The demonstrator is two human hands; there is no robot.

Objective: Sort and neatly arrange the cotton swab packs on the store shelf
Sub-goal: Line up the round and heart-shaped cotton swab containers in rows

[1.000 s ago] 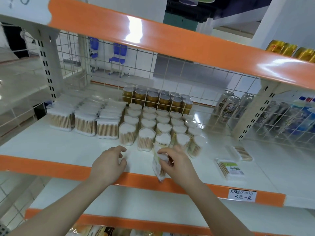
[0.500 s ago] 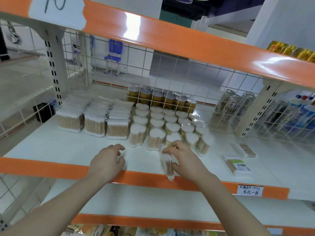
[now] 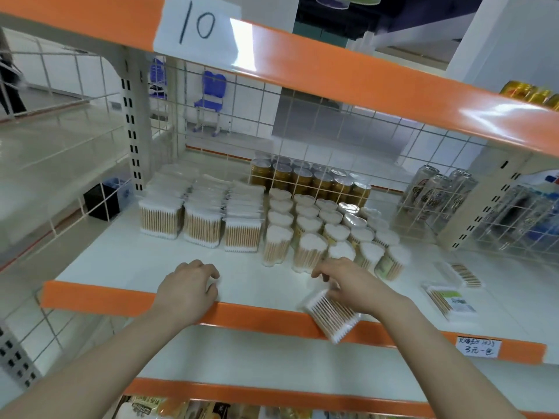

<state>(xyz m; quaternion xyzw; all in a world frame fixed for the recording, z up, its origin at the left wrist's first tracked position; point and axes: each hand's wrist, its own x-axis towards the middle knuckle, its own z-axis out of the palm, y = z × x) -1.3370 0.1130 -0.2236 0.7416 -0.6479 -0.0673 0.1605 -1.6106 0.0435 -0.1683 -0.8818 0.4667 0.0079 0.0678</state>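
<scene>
The right hand (image 3: 360, 287) grips a flat clear pack of wooden cotton swabs (image 3: 332, 317) at the white shelf's orange front edge (image 3: 99, 299); the left hand (image 3: 189, 290) rests there, fingers loosely curled, holding nothing.

A single head-worn wide-angle camera is looking forward and down from close in front of the white store shelf (image 3: 127, 267), facing its wire-mesh back (image 3: 305, 140). Both forearms are entering from the bottom edge, with the orange upper shelf edge (image 3: 332, 71) bowing across the top.
</scene>
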